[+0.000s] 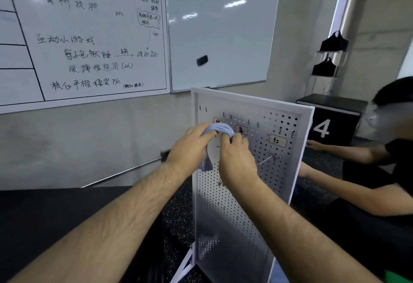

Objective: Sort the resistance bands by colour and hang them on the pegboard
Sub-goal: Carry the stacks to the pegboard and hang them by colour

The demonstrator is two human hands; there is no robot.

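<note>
Head view: pale blue bands (pixel 220 129) stretched between both grips, against the pegboard (pixel 234 204), probably to hook them on.
Left hand (pixel 190 146): curled round one end.
Right hand (pixel 237 160): pinching the other.

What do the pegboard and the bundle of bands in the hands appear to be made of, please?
The pegboard is probably sheet metal with a matte white coating: it is thin, evenly punched with holes, and has a folded rim. The bands are likely rubber or latex, matte pale lilac: thin flat strips, stacked, that bend limply between the left hand and the right hand.
</note>
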